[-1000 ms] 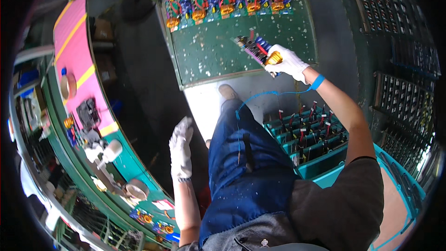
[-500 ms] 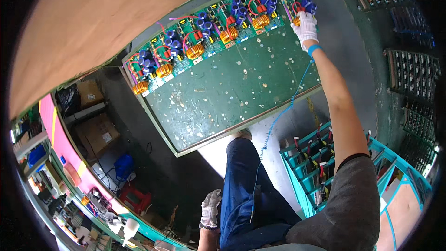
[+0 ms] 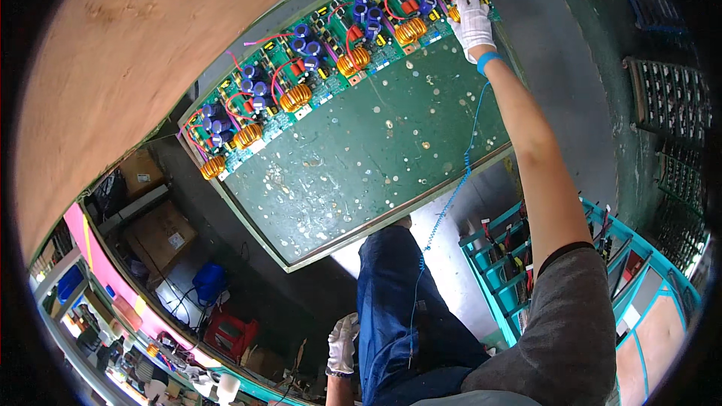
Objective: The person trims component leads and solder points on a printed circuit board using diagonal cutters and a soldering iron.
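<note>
A row of green circuit boards (image 3: 325,90) runs along the far edge of a green tabletop (image 3: 361,158). They carry blue cylindrical capacitors (image 3: 306,46), copper coils (image 3: 295,98) and red wires. At the row's right end, my right hand (image 3: 472,24), in a white glove, closes on the last circuit board (image 3: 492,13) near its coil. Its fingertips are partly hidden among the parts. A blue wrist strap (image 3: 487,60) with a coiled cord (image 3: 468,158) circles that wrist. My left hand (image 3: 342,343), also gloved, hangs beside my leg with loosely bent fingers and nothing visible in it.
A teal rack (image 3: 492,286) holding wired parts stands to the right of my legs. Racks of small parts (image 3: 669,101) line the far right. Cardboard boxes (image 3: 162,233) and a red object (image 3: 231,333) lie at the left. A wooden panel (image 3: 135,45) fills the upper left.
My right hand has moved left with the last circuit board, closing the gap between it and the row. The view has shifted a little; my left hand stays low beside my leg.
</note>
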A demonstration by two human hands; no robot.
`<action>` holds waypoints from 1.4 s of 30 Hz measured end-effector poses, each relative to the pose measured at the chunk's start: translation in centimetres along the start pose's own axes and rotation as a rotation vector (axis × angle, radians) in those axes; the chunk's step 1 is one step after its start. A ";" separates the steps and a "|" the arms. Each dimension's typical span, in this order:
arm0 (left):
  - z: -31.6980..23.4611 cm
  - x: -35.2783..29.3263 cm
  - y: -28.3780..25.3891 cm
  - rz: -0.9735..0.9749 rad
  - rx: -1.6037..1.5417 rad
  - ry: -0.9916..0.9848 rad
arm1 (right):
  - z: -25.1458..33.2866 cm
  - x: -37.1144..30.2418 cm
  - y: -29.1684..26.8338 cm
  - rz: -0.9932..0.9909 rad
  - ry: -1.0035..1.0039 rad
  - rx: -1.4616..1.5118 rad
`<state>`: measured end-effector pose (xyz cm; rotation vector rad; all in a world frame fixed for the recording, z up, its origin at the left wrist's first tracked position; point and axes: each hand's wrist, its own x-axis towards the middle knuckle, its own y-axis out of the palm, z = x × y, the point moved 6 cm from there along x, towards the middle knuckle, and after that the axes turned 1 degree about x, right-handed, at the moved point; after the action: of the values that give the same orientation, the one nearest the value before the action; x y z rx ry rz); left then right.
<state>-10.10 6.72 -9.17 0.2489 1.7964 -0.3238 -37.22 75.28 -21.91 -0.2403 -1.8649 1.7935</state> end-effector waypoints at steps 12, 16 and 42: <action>-1.0 -0.1 0.6 -0.016 0.003 -0.027 | 0.0 -0.7 -0.9 -0.002 -0.057 0.061; 0.2 0.3 -0.1 -0.028 0.005 -0.043 | 0.1 -0.2 -0.9 -0.017 -0.088 0.065; 0.2 -0.3 1.7 0.016 -0.084 -0.038 | 0.3 0.4 -0.5 -0.002 -0.069 0.150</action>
<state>-9.22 8.25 -9.07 0.1965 1.7655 -0.2396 -37.56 75.11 -21.30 -0.1225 -1.7657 1.9518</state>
